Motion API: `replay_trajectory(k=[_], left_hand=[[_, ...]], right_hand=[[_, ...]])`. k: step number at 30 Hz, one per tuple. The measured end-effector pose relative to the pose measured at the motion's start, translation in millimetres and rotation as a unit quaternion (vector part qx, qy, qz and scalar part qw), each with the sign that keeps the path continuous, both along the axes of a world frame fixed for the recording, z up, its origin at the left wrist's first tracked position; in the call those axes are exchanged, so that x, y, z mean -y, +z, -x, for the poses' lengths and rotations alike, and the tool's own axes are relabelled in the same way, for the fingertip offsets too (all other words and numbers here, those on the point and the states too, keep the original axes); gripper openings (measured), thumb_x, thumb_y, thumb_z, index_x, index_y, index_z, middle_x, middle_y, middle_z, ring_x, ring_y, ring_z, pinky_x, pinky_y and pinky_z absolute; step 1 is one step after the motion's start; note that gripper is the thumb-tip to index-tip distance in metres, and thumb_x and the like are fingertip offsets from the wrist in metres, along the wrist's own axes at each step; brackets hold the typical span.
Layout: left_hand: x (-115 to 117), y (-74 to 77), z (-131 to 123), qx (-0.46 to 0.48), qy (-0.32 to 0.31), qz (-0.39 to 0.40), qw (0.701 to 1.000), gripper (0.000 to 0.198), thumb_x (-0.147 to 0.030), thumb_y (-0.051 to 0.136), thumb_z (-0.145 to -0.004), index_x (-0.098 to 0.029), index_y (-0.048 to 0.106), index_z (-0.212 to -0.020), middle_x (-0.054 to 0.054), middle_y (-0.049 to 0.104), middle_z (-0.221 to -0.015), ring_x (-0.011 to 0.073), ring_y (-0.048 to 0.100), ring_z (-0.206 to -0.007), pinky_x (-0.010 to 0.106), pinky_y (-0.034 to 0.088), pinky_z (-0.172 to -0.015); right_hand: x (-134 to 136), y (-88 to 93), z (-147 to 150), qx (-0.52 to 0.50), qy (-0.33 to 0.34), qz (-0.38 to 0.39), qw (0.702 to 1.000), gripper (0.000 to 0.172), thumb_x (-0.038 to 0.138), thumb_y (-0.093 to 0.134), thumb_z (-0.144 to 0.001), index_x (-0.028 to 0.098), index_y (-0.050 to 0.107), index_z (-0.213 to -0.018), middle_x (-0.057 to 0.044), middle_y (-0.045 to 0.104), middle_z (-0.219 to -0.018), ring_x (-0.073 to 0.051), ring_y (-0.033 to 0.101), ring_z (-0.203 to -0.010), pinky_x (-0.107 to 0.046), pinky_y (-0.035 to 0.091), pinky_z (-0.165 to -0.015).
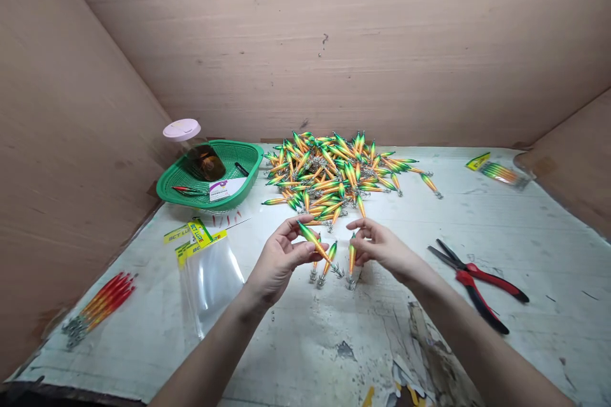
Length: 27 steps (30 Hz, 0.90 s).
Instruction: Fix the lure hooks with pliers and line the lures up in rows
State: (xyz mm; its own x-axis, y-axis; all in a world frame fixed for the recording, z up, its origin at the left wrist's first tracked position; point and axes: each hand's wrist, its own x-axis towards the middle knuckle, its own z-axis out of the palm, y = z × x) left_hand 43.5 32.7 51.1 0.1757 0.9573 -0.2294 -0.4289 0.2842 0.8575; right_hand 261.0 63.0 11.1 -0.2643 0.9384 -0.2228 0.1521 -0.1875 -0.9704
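A heap of green-and-orange fishing lures (334,172) with hooks lies at the back middle of the white table (525,254). My left hand (279,261) pinches one such lure (312,240) slantwise, hook end down. My right hand (382,247) is closed on another lure (352,257) held upright. Two more lures (327,262) stand or lie between the hands on the table.
A green basket (243,156) at back left holds a jar with a pink lid (181,130). Clear bags with yellow headers (207,267) lie left of my hands. Red lures (102,302) sit far left, red-handled pliers (477,283) right, a packed bag (496,172) at back right.
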Motion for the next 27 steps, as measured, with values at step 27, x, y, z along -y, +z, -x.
replay_trajectory(k=[27], left_hand=[[64,-9.1,-31,0.250,0.021,0.268,0.930,0.038,-0.035,0.094,-0.063,-0.013,0.065,-0.077,-0.007,0.051,-0.059,0.0025,0.038,-0.049,0.016,0.034,-0.051]], right_hand=[[99,-79.3,-166,0.602,-0.241,-0.246,0.720,0.028,0.048,0.040,-0.088,0.025,0.044,-0.074,-0.025,0.055,-0.098,-0.050,0.055,-0.103,-0.066,0.045,-0.084]])
